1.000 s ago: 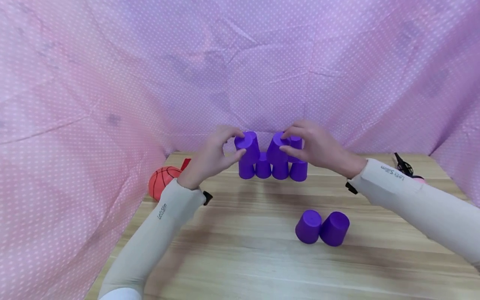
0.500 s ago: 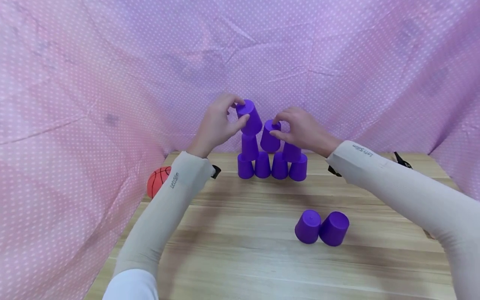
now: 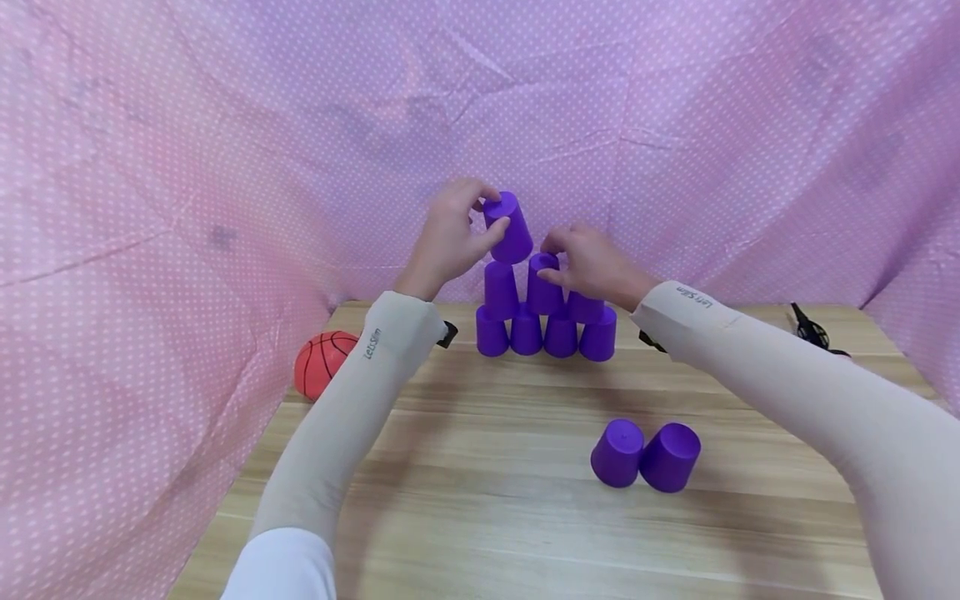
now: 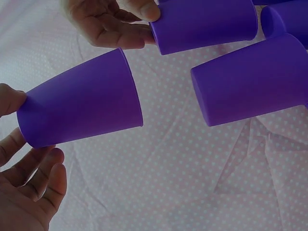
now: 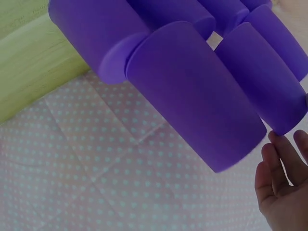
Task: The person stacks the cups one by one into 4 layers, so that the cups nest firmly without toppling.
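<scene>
Lowered since half a second ago, the middle cup (image 3: 543,283) under the right hand's (image 3: 592,265) pinch now sits in the second row of the stack (image 3: 545,332), left hand (image 3: 448,237) gripping a tilted cup (image 3: 508,227) above, two spare cups (image 3: 645,454) waiting on the table (image 3: 480,500).

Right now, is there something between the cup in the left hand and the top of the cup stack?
Nothing visible. The left hand holds its purple cup tilted just above the second-row cups; only air separates them. The right hand grips the neighbouring cup, beside that path.
</scene>
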A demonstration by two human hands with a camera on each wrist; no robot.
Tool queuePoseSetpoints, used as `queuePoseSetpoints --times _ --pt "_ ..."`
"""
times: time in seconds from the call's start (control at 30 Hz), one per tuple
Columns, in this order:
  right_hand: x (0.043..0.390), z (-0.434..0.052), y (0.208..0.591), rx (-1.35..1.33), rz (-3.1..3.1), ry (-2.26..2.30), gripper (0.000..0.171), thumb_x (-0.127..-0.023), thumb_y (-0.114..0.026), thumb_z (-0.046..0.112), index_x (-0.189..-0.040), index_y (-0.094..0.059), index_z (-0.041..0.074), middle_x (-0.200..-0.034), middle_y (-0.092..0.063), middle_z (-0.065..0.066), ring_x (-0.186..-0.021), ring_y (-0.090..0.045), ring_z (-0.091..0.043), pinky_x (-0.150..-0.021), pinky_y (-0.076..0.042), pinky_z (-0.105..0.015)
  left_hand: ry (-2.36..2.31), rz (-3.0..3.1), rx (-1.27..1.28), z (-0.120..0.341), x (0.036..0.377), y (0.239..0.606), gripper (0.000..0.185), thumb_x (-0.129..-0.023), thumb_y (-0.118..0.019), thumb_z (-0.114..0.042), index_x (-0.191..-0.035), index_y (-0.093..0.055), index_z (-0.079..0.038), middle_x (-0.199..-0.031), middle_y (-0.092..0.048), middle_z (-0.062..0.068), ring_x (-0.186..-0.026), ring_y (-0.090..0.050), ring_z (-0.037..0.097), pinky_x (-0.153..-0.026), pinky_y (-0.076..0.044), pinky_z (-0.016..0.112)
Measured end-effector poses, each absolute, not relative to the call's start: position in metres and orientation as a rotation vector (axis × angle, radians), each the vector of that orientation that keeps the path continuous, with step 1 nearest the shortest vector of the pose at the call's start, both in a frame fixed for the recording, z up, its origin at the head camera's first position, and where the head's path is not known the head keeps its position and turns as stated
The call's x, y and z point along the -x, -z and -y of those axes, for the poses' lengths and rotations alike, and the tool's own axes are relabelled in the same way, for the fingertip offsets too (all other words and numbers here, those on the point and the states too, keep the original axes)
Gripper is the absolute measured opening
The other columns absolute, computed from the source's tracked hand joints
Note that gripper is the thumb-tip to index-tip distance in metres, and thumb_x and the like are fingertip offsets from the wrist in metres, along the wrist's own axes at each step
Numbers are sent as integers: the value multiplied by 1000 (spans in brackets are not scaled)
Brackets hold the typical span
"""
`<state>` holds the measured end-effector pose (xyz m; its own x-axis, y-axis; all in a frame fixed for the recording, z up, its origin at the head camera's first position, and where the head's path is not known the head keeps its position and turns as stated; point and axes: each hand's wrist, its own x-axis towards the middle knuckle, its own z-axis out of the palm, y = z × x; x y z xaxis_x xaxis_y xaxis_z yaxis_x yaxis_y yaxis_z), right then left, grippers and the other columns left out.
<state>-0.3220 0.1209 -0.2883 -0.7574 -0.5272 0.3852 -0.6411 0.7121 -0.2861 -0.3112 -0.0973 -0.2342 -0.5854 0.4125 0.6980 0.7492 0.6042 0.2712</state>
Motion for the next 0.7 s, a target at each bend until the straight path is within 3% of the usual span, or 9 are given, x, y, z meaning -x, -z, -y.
queuePoseSetpoints --times 0.47,0.57,0.7 --pt "325 -116 301 -840 2713 -640 38 -72 -68 32 -100 -55 10 -93 -58 -7 -85 -48 -23 -71 -39 -36 779 2313 902 90 318 253 25 -77 -62 -24 -96 -55 -9 -94 -52 -1 -87 -47 13 -75 -38 22" --pt "325 -115 302 -831 2733 -646 42 -72 -68 32 -104 -53 10 -96 -59 -7 -77 -53 -18 -77 -38 -37 779 2333 886 89 319 253 25 -78 -61 -25 -97 -55 -8 -94 -52 0 -88 -47 13 -75 -37 22" --pt "325 -113 302 -834 2750 -672 49 -74 -67 30 -112 -47 8 -99 -59 -9 -53 -56 -7 -85 -33 -40 765 2348 882 87 322 254 26 -79 -61 -24 -98 -55 -8 -96 -53 1 -87 -47 14 -75 -37 22"
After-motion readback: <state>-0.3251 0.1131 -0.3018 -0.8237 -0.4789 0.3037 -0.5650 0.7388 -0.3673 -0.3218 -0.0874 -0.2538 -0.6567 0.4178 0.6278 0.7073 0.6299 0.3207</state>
